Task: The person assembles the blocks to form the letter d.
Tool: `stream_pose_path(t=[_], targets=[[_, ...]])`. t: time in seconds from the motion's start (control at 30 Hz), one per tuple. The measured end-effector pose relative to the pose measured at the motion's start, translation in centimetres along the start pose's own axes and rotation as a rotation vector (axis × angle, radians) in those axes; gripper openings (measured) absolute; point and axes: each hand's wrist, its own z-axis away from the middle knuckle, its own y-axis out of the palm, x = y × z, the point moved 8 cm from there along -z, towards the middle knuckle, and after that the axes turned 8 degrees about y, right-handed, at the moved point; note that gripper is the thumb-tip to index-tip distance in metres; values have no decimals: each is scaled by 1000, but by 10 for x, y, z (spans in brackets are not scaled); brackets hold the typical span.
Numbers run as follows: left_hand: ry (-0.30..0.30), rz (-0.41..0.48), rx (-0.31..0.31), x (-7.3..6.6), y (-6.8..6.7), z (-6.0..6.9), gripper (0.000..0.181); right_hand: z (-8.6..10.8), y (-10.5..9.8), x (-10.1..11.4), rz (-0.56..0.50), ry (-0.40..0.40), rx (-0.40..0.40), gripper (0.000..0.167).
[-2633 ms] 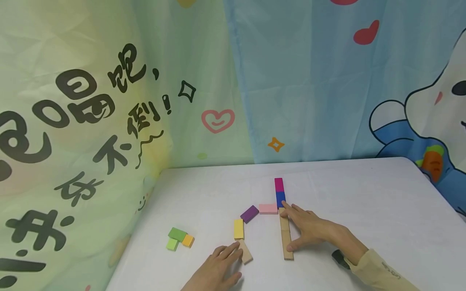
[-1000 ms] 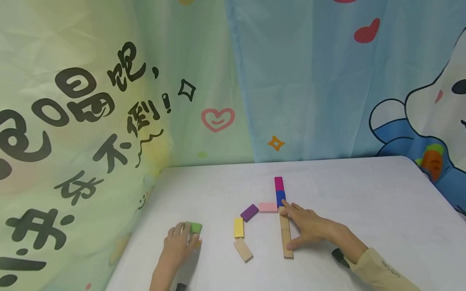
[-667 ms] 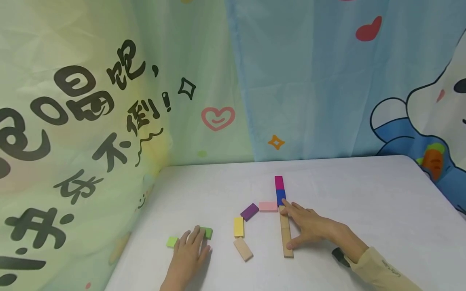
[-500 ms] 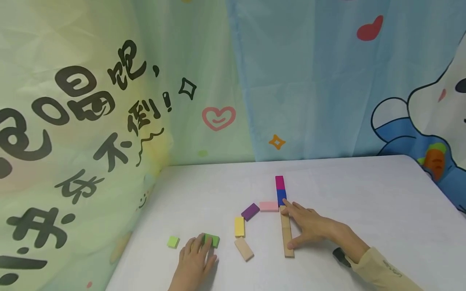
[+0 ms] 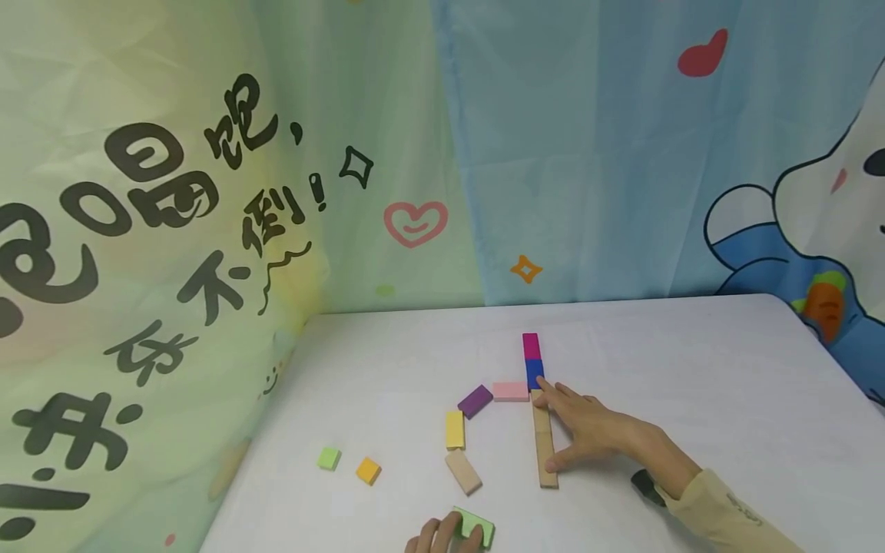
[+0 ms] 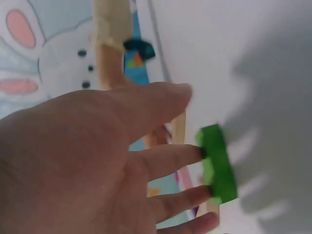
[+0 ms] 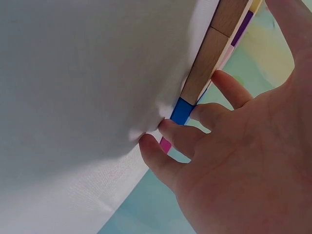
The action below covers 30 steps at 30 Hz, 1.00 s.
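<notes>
At the bottom of the head view, the fingertips of my left hand (image 5: 435,535) rest on a green block (image 5: 477,521). In the left wrist view those fingers are fairly straight, and the thumb stands apart from the block. My right hand (image 5: 598,432) is spread along a straight column of blocks, its fingers touching near the joint of the blue block (image 5: 535,369) and the plain wooden blocks (image 5: 542,439). Its thumb touches the lower wooden block. A magenta block (image 5: 531,346) tops the column. The right wrist view shows the right hand (image 7: 234,161) with fingers apart beside this column.
From the column a curve runs left: a pink block (image 5: 510,392), a purple block (image 5: 475,402), a yellow block (image 5: 455,430) and a tilted wooden block (image 5: 463,471). Farther left lie a lime block (image 5: 329,458) and an orange block (image 5: 369,471). A printed curtain (image 5: 553,153) hangs behind.
My left hand has gone from the tilted wooden block to the left cluster, then moved right and nearer with the green block. Lime and orange blocks now lie apart. The right hand has stayed put.
</notes>
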Motion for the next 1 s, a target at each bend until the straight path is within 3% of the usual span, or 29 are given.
stream_pose_path(t=[0.1, 0.17, 0.33, 0.5, 1.0], targets=[[77, -95, -137, -21, -7, -7, 70, -1, 0, 0, 1, 0, -3, 125], [104, -165, -189, -29, -12, -13, 70, -1, 0, -1, 7, -1, -6, 124], [91, -270, -148, -34, -17, -29, 76, -2, 1, -2, 19, 5, -10, 125], [69, -334, -144, -33, -22, -34, 80, -2, 2, -3, 28, 7, -12, 127], [89, -302, -173, -30, -25, -37, 80, -1, 1, -2, 26, 10, -16, 128]])
